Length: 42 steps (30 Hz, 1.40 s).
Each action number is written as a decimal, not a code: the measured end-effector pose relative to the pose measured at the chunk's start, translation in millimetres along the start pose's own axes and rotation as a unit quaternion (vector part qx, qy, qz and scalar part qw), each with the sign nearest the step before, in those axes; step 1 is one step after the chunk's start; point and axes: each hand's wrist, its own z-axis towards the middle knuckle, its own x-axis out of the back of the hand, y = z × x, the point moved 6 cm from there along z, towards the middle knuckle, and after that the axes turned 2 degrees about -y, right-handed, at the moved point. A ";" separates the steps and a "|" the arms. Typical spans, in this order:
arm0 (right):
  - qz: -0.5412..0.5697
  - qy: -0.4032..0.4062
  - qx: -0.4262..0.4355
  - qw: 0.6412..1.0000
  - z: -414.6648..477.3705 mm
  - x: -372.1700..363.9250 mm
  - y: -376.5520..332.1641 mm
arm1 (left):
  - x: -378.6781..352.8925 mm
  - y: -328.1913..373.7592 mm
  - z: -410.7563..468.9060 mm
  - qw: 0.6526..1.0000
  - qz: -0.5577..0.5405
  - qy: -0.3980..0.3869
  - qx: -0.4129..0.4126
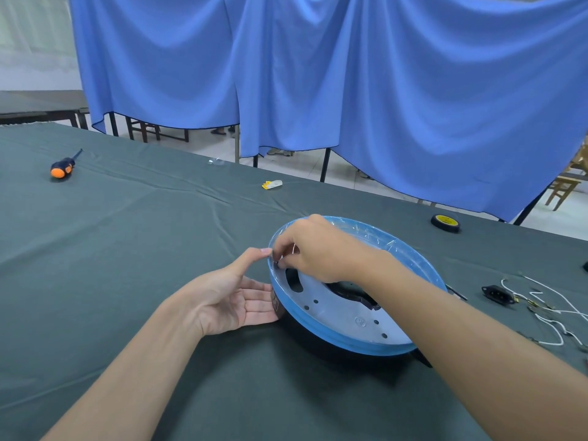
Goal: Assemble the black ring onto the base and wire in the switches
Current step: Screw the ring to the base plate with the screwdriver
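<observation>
Right hand point(313, 249) at the far left rim of the round base point(345, 311); left hand point(241, 297) against its side.
The right pinches a small dark piece point(280, 265) at the rim. The left lies flat, fingers straight on the base's left wall, thumb on the rim. White wires point(547, 316) lie to the right, apart from both hands.

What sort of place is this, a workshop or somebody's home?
Probably a makeshift assembly workshop or recording room: a cloth-covered table with a screwdriver and loose wires, and blue curtains hung as a backdrop.
</observation>
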 end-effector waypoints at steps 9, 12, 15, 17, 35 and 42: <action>-0.015 0.030 0.009 0.999 -4.3 -2.1 2.5 | 0.0 0.6 -0.6 1.000 -0.008 0.003 -0.007; -0.036 0.051 0.004 0.998 -5.6 -3.5 2.0 | 0.6 0.8 -1.3 1.000 -0.009 0.006 -0.006; -0.061 0.091 -0.009 0.994 -10.5 -0.4 5.3 | -0.7 1.5 -3.4 1.000 -0.004 0.013 -0.007; -0.054 0.118 -0.034 0.991 -19.6 8.7 14.4 | -0.1 3.5 -5.3 0.999 0.007 0.033 -0.013; -0.021 -0.061 -0.431 0.900 -140.2 -13.0 142.2 | 13.7 11.6 -17.3 0.982 -0.072 0.152 -0.085; 0.067 -0.007 -0.449 0.891 -146.5 -10.0 140.4 | 10.8 10.1 -20.8 0.980 -0.048 0.166 -0.096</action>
